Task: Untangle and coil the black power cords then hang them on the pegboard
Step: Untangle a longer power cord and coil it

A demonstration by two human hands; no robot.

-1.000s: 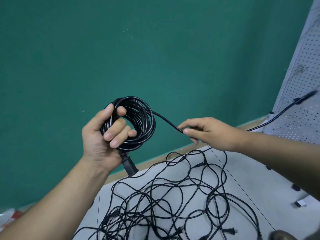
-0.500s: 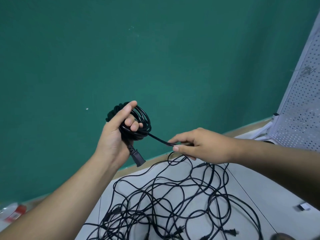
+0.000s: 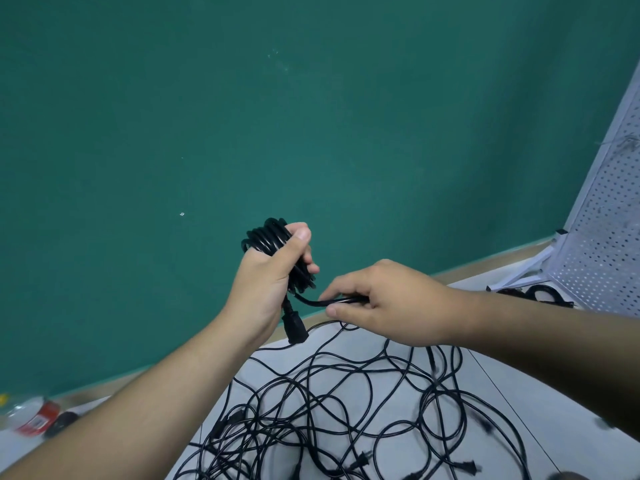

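Our left hand (image 3: pixel 273 282) is clenched round the coiled black cord (image 3: pixel 266 235), its connector (image 3: pixel 294 327) hanging below the fist. Our right hand (image 3: pixel 388 303) pinches the free strand (image 3: pixel 311 301) just beside the coil. Under both hands the tangle of cords (image 3: pixel 329 410) sprawls across the floor (image 3: pixel 561 441), and our forearms hide parts of it. The pegboard (image 3: pixel 602 237) leans at the floor's right edge, with another black cord (image 3: pixel 540 294) at its foot. A bottle (image 3: pixel 31 415) lies by the left edge, below the green wall (image 3: pixel 311 133). A second ago the coil faced us as an open ring. Now it is edge-on, and the right hand has closed in.
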